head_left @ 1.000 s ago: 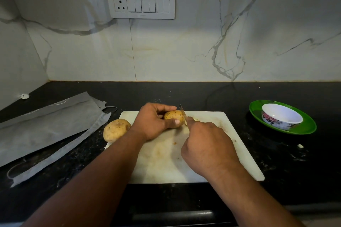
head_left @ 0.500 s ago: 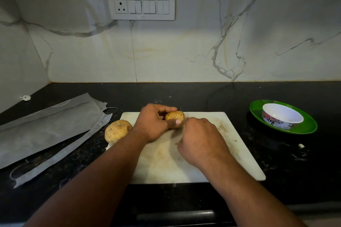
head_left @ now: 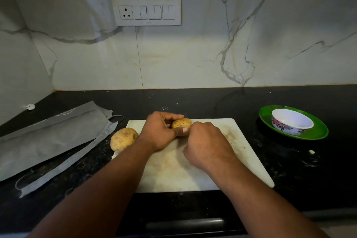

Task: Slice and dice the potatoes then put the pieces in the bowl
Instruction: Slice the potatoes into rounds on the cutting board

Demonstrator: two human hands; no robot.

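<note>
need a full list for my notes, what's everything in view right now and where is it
potato in hand: 1, tan and speckled, on the far part of the board, held by the left hand
second potato: 1, tan, at the board's left edge
cutting board: 1, white and stained, centre of the counter
bowl: 1, white with a floral side, on the plate
plate: 1, green, right of the board
counter: 1, black
grey bag: 1, flat on the counter at left
switch panel: 1, white, on the marble wall
small white bit: 1, on the counter near the plate
knife: mostly hidden by the right hand
left hand: grips the potato
right hand: curled beside the potato
</note>
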